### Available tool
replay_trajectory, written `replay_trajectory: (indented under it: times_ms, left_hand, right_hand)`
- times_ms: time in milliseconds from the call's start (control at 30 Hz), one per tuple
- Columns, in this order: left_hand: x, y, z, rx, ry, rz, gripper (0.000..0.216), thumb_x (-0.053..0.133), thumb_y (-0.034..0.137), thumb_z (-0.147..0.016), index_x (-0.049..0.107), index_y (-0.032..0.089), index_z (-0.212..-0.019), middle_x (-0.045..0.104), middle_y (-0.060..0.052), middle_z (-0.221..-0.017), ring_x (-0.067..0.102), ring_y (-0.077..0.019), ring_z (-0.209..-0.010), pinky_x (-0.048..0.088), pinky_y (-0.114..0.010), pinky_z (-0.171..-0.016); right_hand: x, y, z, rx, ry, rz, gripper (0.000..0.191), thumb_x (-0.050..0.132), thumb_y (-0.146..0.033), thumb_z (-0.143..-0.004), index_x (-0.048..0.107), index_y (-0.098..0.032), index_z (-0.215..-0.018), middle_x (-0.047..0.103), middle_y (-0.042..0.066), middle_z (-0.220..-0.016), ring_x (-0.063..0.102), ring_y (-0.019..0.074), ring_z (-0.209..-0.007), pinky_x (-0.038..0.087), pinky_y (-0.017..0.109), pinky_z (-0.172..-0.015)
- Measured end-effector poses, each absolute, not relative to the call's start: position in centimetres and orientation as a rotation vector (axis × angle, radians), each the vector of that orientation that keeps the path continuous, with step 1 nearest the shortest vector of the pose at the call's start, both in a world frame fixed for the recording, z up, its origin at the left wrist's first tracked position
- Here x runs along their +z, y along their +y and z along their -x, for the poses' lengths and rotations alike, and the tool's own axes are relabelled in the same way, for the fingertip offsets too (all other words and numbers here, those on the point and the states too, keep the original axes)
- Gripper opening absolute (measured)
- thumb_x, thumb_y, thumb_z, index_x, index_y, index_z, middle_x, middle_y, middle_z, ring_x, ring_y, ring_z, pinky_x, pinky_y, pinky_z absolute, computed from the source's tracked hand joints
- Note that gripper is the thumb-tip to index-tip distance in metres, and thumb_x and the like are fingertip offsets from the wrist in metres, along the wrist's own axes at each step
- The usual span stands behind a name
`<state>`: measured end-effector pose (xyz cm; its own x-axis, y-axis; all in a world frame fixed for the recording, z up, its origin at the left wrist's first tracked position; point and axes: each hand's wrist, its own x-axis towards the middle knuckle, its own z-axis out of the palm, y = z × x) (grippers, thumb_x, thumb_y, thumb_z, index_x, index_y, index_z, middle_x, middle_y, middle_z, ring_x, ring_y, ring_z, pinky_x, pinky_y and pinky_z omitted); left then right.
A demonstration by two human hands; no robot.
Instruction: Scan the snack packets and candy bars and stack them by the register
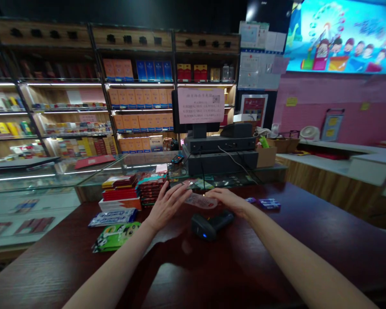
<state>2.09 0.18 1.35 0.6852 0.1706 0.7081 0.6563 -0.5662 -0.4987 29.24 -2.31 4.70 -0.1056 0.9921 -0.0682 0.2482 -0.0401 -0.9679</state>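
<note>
Toward the left edge of the counter (263, 266) lies a green pack (116, 236). Next comes the left hand (167, 205), fingers stretched to the left end of a clear packet (200, 201); whether they grasp it, I cannot tell. This packet is between the hands, toward the counter's far edge, just beyond the scanner (206, 227). The right hand (227, 199) seems to pinch its right end. It would be good to hold the film lightly taut, without creasing its print, and clear of the scanner.

Lit wooden shelves (135, 40); pink wall (309, 90) right.
</note>
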Motion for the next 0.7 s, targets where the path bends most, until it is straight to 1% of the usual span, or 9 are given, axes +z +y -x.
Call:
replay_trajectory:
  times_ms: [167,267,367,467,567,633,700]
  left_hand:
    - [1.6,0.2,-0.5,-0.788,-0.655,2.101,0.060,0.048,0.016,-0.096,0.035,0.029,-0.153,0.057,-0.005,-0.143,0.045,-0.0200,-0.137,0.010,-0.050,-0.127]
    - [1.9,0.0,0.0,-0.791,-0.708,2.106,0.060,0.053,0.022,-0.096,0.035,0.029,-0.153,0.059,-0.005,-0.140,0.048,-0.0213,-0.135,0.010,-0.051,-0.128]
    - [1.8,-0.5,0.3,-0.825,-0.824,2.121,0.066,0.061,0.032,-0.093,0.034,0.026,-0.153,0.060,-0.007,-0.138,0.049,-0.0245,-0.134,0.012,-0.052,-0.127]
    - [1.3,-1.0,0.3,-0.868,-0.916,2.133,0.075,0.067,0.038,-0.088,0.032,0.025,-0.154,0.060,-0.008,-0.137,0.050,-0.0275,-0.133,0.013,-0.055,-0.126]
    - [0.6,-1.4,0.1,-0.938,-0.963,2.117,0.078,0.067,0.040,-0.088,0.029,0.026,-0.155,0.060,-0.009,-0.138,0.051,-0.0282,-0.132,0.012,-0.056,-0.126]
    - [0.2,-1.5,-0.1,-0.990,-0.988,2.102,0.077,0.065,0.040,-0.089,0.028,0.026,-0.155,0.060,-0.010,-0.139,0.051,-0.0280,-0.133,0.010,-0.056,-0.126]
    - [-0.1,-1.5,-0.3,-1.026,-1.002,2.090,0.076,0.064,0.041,-0.091,0.027,0.026,-0.155,0.060,-0.009,-0.139,0.051,-0.0276,-0.133,0.009,-0.056,-0.126]
  right_hand:
    - [4.9,-1.9,-28.2,1.287,-1.487,1.352,0.035,0.070,-0.053,-0.078,0.070,-0.020,-0.087,0.072,0.001,-0.075,0.062,0.0149,-0.066,0.040,0.024,-0.056]
    - [4.7,-1.6,-28.0,1.300,-1.479,1.327,0.038,0.065,-0.057,-0.083,0.070,-0.020,-0.089,0.075,0.004,-0.084,0.066,0.0174,-0.076,0.046,0.028,-0.066]
    - [4.0,-1.4,-28.0,1.270,-1.481,1.243,0.043,0.058,-0.060,-0.087,0.070,-0.021,-0.101,0.076,0.006,-0.102,0.068,0.0215,-0.096,0.049,0.033,-0.079]
    - [3.0,-1.4,-28.0,1.235,-1.473,1.141,0.043,0.057,-0.057,-0.088,0.066,-0.025,-0.117,0.074,0.005,-0.115,0.065,0.0242,-0.112,0.050,0.036,-0.086]
    - [2.3,-1.5,-28.0,1.189,-1.498,1.097,0.047,0.058,-0.056,-0.088,0.063,-0.029,-0.127,0.071,0.005,-0.123,0.062,0.0257,-0.120,0.049,0.040,-0.093]
    - [1.9,-1.5,-28.2,1.149,-1.525,1.092,0.053,0.060,-0.057,-0.086,0.060,-0.029,-0.132,0.069,0.006,-0.128,0.060,0.0265,-0.123,0.049,0.042,-0.098]
    - [1.7,-1.6,-28.8,1.118,-1.558,1.101,0.061,0.063,-0.058,-0.084,0.057,-0.028,-0.136,0.068,0.008,-0.129,0.059,0.0271,-0.125,0.047,0.045,-0.102]
